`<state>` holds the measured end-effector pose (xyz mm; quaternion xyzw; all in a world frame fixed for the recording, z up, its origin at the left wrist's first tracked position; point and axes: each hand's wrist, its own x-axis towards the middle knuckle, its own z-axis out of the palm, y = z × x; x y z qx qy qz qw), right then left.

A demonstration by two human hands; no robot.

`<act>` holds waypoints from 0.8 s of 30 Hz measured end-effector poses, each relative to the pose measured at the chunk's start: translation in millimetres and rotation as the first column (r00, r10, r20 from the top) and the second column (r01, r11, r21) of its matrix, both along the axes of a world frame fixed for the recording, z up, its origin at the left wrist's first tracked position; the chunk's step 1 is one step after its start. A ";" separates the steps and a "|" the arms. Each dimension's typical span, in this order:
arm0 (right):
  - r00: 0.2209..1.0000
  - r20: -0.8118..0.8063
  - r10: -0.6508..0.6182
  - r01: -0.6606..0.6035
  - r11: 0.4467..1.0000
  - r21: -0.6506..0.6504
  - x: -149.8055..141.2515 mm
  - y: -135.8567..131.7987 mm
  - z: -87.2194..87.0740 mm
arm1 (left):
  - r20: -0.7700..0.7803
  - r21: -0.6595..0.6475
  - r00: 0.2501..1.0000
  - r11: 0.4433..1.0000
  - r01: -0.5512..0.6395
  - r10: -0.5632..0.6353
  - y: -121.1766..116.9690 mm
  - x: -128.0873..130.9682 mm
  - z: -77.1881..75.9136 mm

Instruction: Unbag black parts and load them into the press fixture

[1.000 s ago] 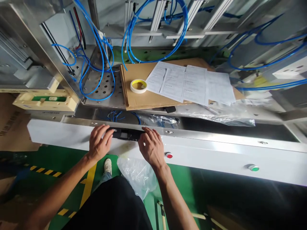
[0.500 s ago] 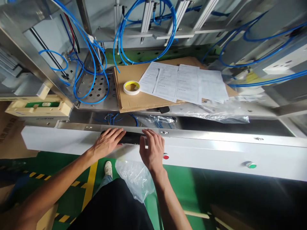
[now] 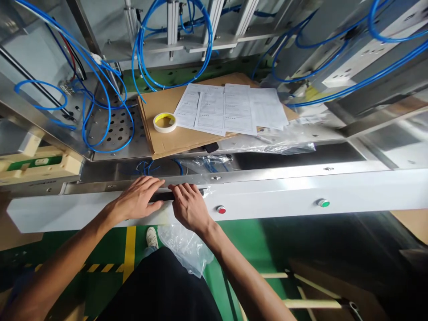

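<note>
Right hand [image 3: 189, 207] has slid left toward left hand [image 3: 133, 199], both half-curled on black strip [image 3: 167, 195], grip unclear, strip lying between them along top edge of white panel [image 3: 267, 200].

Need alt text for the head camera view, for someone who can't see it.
The left hand and right hand rest on a black strip along the top of a white machine panel with a red push button and a green push button. Beyond, blue tubing loops over a perforated steel plate beside a cardboard sheet with printed papers and a tape roll.
</note>
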<state>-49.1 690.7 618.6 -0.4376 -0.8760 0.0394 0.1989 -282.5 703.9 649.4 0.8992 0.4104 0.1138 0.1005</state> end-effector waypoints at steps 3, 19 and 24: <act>0.997 0.023 -0.071 0.072 0.994 -0.081 -7.7 12.9 4.6 | 0.019 0.219 0.999 0.974 -0.052 0.049 -5.3 3.0 -2.7; 0.652 -0.610 -0.451 0.504 0.858 -0.096 -18.8 -59.5 -30.1 | 0.067 0.090 0.997 0.996 0.028 -0.034 1.6 -4.8 -41.8; 0.177 -0.658 -0.731 0.150 0.681 -0.717 -34.0 -112.2 -41.0 | 0.355 -0.597 0.892 0.802 -0.014 0.280 -32.4 1.4 -37.2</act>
